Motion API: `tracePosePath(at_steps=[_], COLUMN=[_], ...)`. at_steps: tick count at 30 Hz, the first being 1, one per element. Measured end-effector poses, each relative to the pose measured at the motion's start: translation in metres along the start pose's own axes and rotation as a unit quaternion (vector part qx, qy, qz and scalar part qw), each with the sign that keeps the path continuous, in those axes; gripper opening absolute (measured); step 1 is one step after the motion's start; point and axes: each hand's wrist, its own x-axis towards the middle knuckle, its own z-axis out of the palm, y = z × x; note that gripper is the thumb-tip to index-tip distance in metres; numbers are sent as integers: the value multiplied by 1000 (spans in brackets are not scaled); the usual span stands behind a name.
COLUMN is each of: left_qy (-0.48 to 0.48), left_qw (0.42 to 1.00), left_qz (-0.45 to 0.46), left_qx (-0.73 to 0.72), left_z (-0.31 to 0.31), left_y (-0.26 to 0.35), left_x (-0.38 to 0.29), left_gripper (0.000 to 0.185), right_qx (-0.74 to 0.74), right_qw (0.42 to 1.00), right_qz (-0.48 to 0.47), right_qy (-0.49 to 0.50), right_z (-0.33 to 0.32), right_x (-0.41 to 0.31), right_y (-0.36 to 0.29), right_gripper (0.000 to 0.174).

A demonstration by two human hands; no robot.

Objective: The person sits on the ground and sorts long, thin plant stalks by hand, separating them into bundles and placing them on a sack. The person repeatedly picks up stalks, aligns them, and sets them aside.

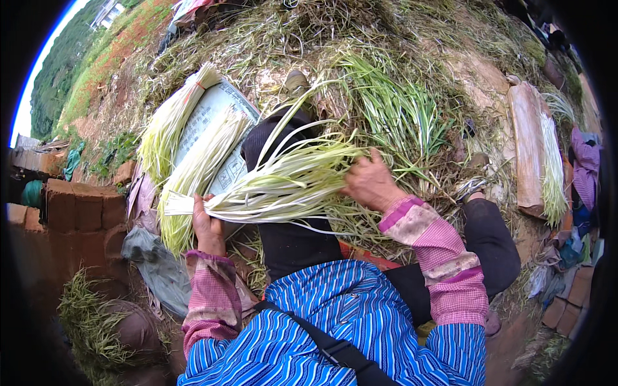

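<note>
My left hand (207, 227) grips a loose bunch of blanched garlic chives (270, 188) just above its white cut ends. The yellow-green leaves fan out to the right across my dark trouser leg (299, 246). At their tips, my right hand (369, 181) has its fingers curled against the leaves; some fingertips are hidden. A few long leaves stick up out of the bunch. Beyond my left hand, a pale bundle (207, 159) and another bundle tied with a red band (176, 120) lie on a light-blue printed board or sheet (203, 111).
Green-leaved stalks (396, 106) lie on straw-like trimmings (333, 29) ahead. At right, a wooden block (526, 149) stands beside another pale bundle (553, 169). Bricks (79, 207) and a grey plastic bag (157, 265) are at left. A shoe (295, 83) is ahead.
</note>
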Motion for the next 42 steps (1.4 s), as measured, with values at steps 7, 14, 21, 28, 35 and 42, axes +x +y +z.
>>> tracePosePath(at_steps=[7,14,21,28,35,42], left_qy=[43,38,41,52,-30,-194], left_qw=[999,998,998,999,992,913], left_qz=[-15,-9,-19,-17,90,305], left_qx=[27,44,32,-1,85,188], left_z=[-34,-46,-44,-34,15,146], left_y=[-5,-9,-9,-19,21,45], left_x=[9,6,-4,-9,-41,-122], left_gripper=[32,36,39,26,27,33], right_qx=[-21,331,214,675,421,282], right_qw=[904,890,932,662,715,843], right_qz=[350,71,40,223,491,31], right_qy=[-246,305,291,237,265,457], right_z=[50,-49,-41,43,47,-99], right_x=[-151,-67,-12,-2,-86,-40], right_y=[113,-16,-57,-46,57,-14], right_gripper=[15,11,14,14,21,30])
